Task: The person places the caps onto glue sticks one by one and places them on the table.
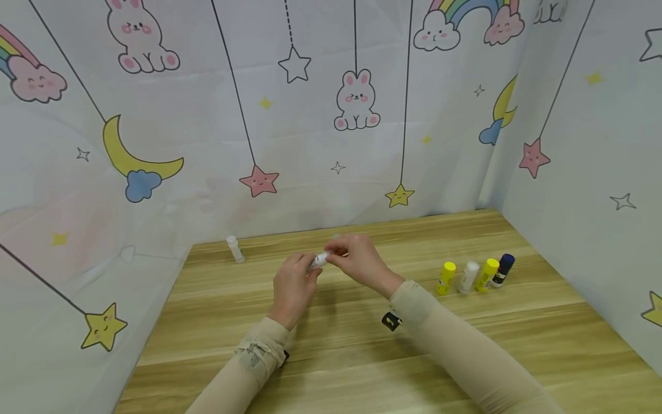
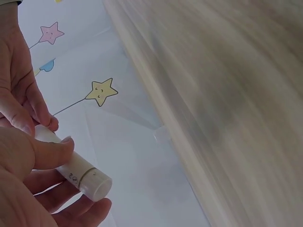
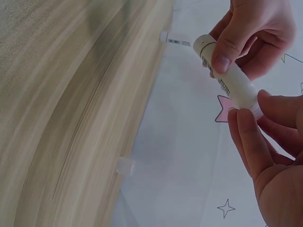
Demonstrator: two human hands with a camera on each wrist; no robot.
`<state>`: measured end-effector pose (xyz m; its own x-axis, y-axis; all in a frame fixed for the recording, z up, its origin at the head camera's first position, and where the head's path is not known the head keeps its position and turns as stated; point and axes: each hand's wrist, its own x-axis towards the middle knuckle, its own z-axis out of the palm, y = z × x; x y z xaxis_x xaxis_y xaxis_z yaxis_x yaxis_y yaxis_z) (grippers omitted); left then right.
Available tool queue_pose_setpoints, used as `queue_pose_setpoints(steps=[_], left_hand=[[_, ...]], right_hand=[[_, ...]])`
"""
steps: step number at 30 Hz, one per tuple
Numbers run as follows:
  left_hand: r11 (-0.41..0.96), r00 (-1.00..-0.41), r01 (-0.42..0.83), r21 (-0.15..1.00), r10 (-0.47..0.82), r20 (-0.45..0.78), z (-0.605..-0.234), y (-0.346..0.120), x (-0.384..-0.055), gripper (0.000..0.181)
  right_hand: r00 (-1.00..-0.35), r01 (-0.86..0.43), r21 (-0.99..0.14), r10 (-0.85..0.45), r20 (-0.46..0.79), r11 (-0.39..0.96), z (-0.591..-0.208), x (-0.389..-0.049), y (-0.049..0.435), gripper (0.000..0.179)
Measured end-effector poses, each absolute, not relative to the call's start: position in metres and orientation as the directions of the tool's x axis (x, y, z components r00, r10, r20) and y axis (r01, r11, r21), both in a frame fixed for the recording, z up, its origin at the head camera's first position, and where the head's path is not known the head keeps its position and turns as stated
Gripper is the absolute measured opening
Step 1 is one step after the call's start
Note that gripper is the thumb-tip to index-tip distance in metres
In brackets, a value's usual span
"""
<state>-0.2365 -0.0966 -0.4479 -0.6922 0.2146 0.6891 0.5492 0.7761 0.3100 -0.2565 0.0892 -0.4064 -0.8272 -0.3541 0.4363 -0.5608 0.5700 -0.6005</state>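
Observation:
Above the middle of the table, my left hand (image 1: 295,287) grips the body of a white glue stick (image 1: 319,260), its thumb laid along the tube in the left wrist view. My right hand (image 1: 362,261) pinches the other end of the glue stick (image 3: 232,80) between thumb and fingertips. The stick is held tilted, with printed text and a barcode on its side. In the right wrist view a small translucent cap (image 3: 125,165) sits near the table's back edge; my right hand partly hides it in the head view.
Another white glue stick (image 1: 235,249) stands at the back left of the wooden table (image 1: 207,322). On the right stand a yellow glue stick (image 1: 446,278), a white one (image 1: 468,278), another yellow one (image 1: 487,275) and a dark blue one (image 1: 503,270). Printed curtains (image 1: 310,138) hang behind.

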Motion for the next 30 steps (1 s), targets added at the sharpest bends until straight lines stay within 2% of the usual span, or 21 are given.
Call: queue_pose_setpoints(steps=[9,14,18,25,30], left_hand=[[0.793,-0.683,0.553,0.257,0.253,0.685,-0.448,-0.097,-0.234,0.025],[0.824,-0.658,0.541,0.17,0.289,0.695,-0.445,-0.096,-0.232,0.024],[0.836,-0.659,0.534,0.129,0.315,0.683,-0.442,-0.094,-0.233,0.026],[0.799,-0.687,0.561,0.216,0.304,0.66,-0.441,-0.092,-0.236,0.028],[0.781,-0.744,0.543,0.308,0.278,0.607,-0.437,-0.094,-0.238,0.043]], right_hand=[[-0.815,-0.571,-0.565,-0.323,0.482,0.595,-0.418,-0.248,0.081,0.015],[-0.819,-0.559,-0.586,-0.282,0.499,0.587,-0.42,-0.244,0.077,0.014],[-0.842,-0.529,-0.611,-0.275,0.464,0.589,-0.421,-0.246,0.079,0.016],[-0.882,-0.47,-0.679,-0.269,0.387,0.564,-0.414,-0.249,0.093,0.019],[-0.885,-0.463,-0.68,-0.259,0.386,0.568,-0.408,-0.248,0.105,0.02]])
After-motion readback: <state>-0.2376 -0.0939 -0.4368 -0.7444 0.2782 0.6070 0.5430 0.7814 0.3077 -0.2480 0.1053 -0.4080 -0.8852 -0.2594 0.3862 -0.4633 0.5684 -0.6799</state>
